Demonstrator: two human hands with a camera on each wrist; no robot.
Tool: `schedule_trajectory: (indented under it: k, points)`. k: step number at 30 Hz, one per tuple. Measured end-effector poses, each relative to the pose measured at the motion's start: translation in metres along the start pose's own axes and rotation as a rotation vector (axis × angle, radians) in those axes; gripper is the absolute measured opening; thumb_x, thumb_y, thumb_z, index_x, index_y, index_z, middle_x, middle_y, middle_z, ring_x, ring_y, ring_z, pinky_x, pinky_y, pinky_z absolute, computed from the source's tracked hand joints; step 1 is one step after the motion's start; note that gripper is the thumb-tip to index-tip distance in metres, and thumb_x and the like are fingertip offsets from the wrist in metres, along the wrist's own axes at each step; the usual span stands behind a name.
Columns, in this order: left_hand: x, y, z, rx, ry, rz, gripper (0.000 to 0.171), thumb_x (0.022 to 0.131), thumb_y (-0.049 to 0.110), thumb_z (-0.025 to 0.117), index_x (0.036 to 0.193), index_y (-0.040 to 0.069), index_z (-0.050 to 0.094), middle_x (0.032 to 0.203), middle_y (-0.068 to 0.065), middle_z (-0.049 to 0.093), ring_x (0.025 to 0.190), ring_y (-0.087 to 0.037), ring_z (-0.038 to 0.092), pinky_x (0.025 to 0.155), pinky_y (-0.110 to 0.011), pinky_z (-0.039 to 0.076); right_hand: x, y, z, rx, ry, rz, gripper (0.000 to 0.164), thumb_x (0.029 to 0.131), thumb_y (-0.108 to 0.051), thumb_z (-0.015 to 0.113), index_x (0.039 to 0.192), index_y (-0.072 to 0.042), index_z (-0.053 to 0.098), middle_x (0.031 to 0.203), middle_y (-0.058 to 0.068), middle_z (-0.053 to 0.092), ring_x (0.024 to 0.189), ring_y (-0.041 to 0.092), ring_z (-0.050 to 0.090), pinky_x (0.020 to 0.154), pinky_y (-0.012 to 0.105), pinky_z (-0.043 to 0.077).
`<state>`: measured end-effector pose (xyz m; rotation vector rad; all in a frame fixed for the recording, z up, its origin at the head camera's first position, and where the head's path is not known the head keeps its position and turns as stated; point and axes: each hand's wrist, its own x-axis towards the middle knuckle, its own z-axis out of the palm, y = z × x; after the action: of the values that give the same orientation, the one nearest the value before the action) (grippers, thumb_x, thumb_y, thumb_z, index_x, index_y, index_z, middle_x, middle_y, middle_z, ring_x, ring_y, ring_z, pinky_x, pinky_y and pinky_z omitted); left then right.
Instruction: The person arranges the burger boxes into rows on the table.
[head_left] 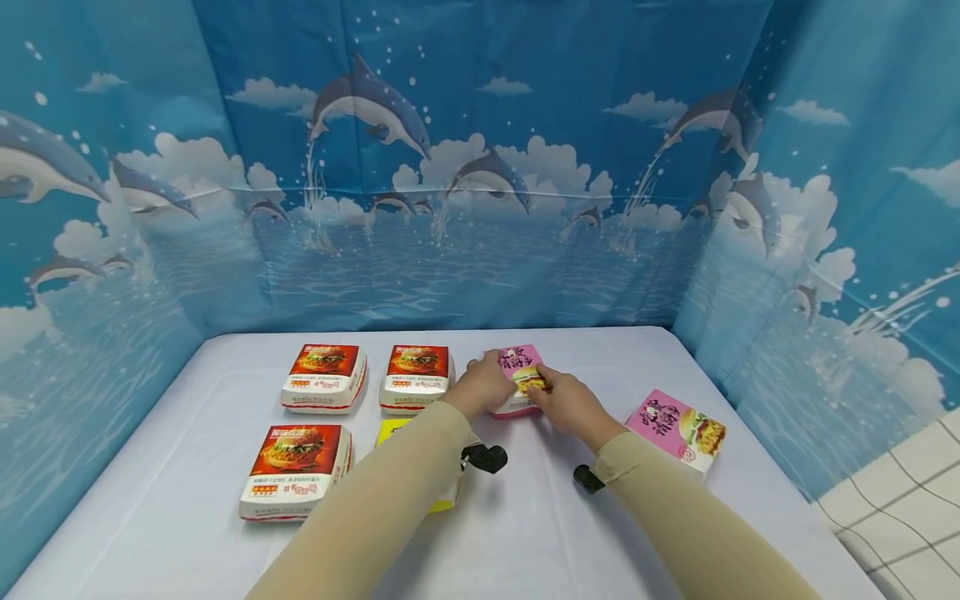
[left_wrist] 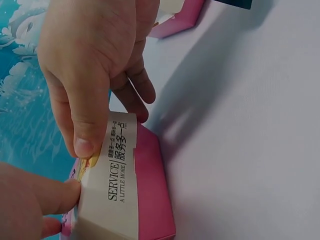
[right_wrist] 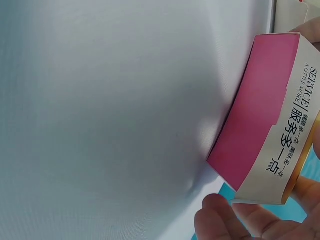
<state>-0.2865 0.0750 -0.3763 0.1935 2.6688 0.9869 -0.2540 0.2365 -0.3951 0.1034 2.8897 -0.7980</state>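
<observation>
Toward the back of the white table, both hands hold a pink-and-white burger box (head_left: 517,358) with a burger picture on its lid. My left hand (head_left: 482,387) grips its left side, the thumb along the near part of the lid. My right hand (head_left: 573,407) is at the right end, thumb on the lid and fingers by the side. In the left wrist view, the right hand (left_wrist: 95,65) reaches down over the end of the box (left_wrist: 120,165). The right wrist view shows the box's pink lower side, with the right hand's fingers (right_wrist: 222,220) spread at its corner.
A second pink burger box (head_left: 671,425) lies angled beside the right forearm. Three red-and-white burger boxes (head_left: 326,371) stand on the left. A yellow box (head_left: 444,503) is partly hidden under the left forearm. A dolphin-printed curtain (head_left: 480,250) surrounds the table's back and sides.
</observation>
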Motion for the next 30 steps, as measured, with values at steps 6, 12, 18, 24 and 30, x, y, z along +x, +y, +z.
schedule_trajectory:
  k: [6,12,18,24,30]
  points:
    - [-0.0038,-0.0004,0.0002,-0.012,0.000,-0.023,0.073,0.101,0.029,0.066,0.166,0.017,0.033,0.154,-0.021,0.048,0.125,-0.030,0.054,0.112,-0.050,0.048,-0.0011,0.0000,0.0003,0.009,-0.001,0.005,0.068,0.108,-0.038,0.059,0.166,-0.013,0.034,0.162,0.023,0.046,0.142,0.040,0.051,0.120,0.057,0.042]
    - [-0.0031,-0.0030,0.0010,-0.006,0.002,-0.012,0.074,0.102,0.031,0.067,0.166,0.018,0.033,0.157,-0.020,0.047,0.133,-0.031,0.052,0.115,-0.052,0.046,-0.0023,-0.0003,-0.0001,0.012,-0.003,0.005,0.067,0.108,-0.036,0.059,0.166,-0.013,0.033,0.163,0.023,0.045,0.144,0.041,0.050,0.120,0.058,0.042]
    - [0.0012,-0.0057,0.0010,0.010,-0.006,-0.017,0.073,0.102,0.030,0.067,0.166,0.018,0.033,0.160,-0.019,0.046,0.134,-0.029,0.051,0.116,-0.051,0.045,-0.0004,0.0002,0.0017,-0.008,-0.003,0.000,0.068,0.108,-0.038,0.059,0.166,-0.013,0.033,0.163,0.023,0.045,0.141,0.039,0.052,0.118,0.057,0.044]
    - [0.0012,-0.0063,-0.0014,0.006,-0.008,-0.006,0.071,0.102,0.027,0.065,0.165,0.017,0.033,0.162,-0.019,0.044,0.135,-0.028,0.050,0.117,-0.049,0.044,0.0007,-0.0002,0.0026,-0.029,0.014,-0.010,0.070,0.107,-0.040,0.061,0.165,-0.012,0.034,0.162,0.023,0.047,0.147,0.042,0.048,0.120,0.058,0.041]
    - [0.0031,-0.0089,-0.0013,0.013,-0.007,0.010,0.070,0.102,0.024,0.063,0.165,0.017,0.034,0.162,-0.019,0.044,0.134,-0.028,0.049,0.117,-0.049,0.043,0.0000,-0.0006,0.0033,-0.058,0.023,-0.026,0.071,0.106,-0.040,0.062,0.165,-0.012,0.035,0.160,0.023,0.049,0.147,0.043,0.048,0.120,0.059,0.041]
